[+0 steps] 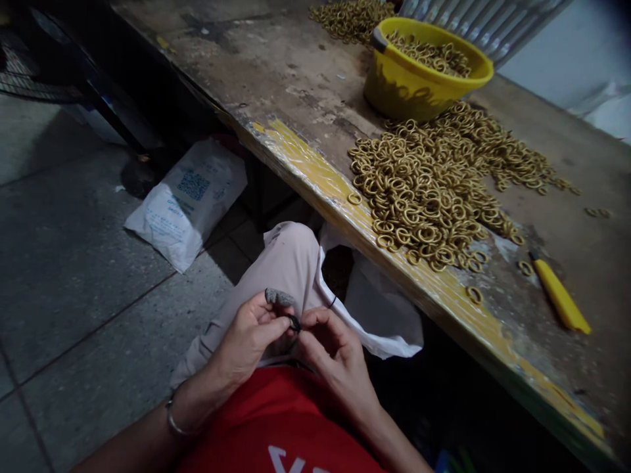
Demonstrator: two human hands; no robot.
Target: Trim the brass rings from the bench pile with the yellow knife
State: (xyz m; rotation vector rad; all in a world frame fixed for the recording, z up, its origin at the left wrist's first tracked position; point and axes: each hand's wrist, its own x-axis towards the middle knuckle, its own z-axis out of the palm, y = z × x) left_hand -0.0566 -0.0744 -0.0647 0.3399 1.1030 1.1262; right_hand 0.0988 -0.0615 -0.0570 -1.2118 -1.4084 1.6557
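Observation:
Over my lap, my left hand (249,338) pinches a small black ring (294,322) between thumb and fingers. One of its fingers wears a grey fabric finger sleeve (279,297), and a metal bangle (175,417) circles the wrist. My right hand (338,355) meets it from the other side, thumb and forefinger closed together right beside the black ring. Whatever lies between those fingertips is too small to make out. Just beyond, an open white bag (384,309) hangs between my knee and the table edge, its inside dark.
A heap of gold-coloured rings (419,190) covers part of the worn table (296,72). Behind it stands a yellow basin (419,79) with more rings. A yellow cutter (562,295) lies at right. On the floor rests a white printed sack (190,203).

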